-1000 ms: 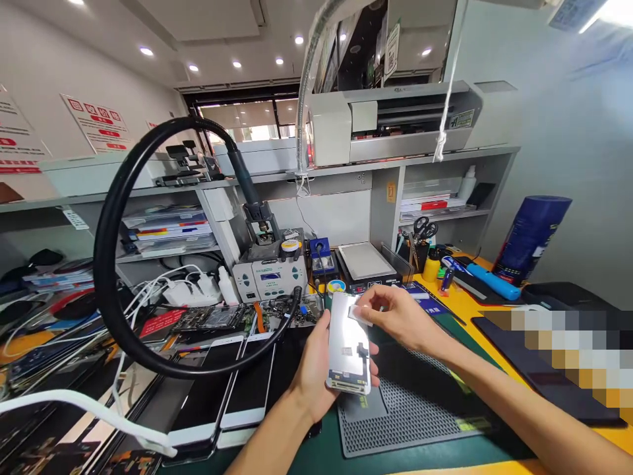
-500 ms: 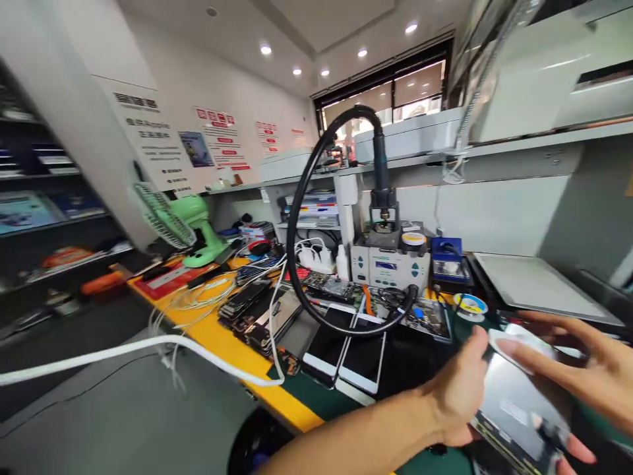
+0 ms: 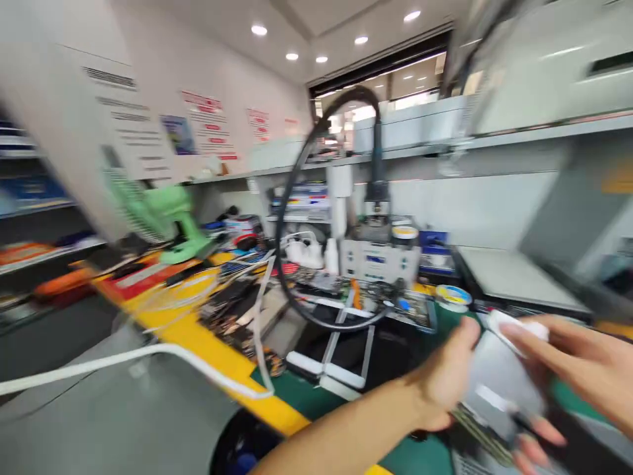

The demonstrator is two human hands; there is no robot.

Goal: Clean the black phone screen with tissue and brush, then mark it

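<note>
At the lower right, my left hand point(image 3: 442, 382) is closed round a flat silver electronic panel point(image 3: 499, 376), with fingertips showing under its far side. The panel looks like an opened phone or screen part; a dark strip lies near its lower edge, and motion blur hides its exact kind. My right hand point(image 3: 578, 349) pinches a small white piece point(image 3: 514, 328) at the panel's upper edge. That piece may be a wipe or a pad; I cannot make out which. Left of my hands, white-framed phones point(image 3: 346, 349) lie face up on the bench.
A thick black hose point(image 3: 284, 227) loops up from a grey hot-air station point(image 3: 378, 260). A white cable point(image 3: 198, 363) crosses the front left. A round tin point(image 3: 452, 297) stands behind my hands, a green fan point(image 3: 173, 211) at far left, and a pale flat pad point(image 3: 519, 277) at back right.
The view has shifted and blurred, so the bench things sit further left. Both hands stay on the panel and the white piece, which has shifted slightly up and left in view.
</note>
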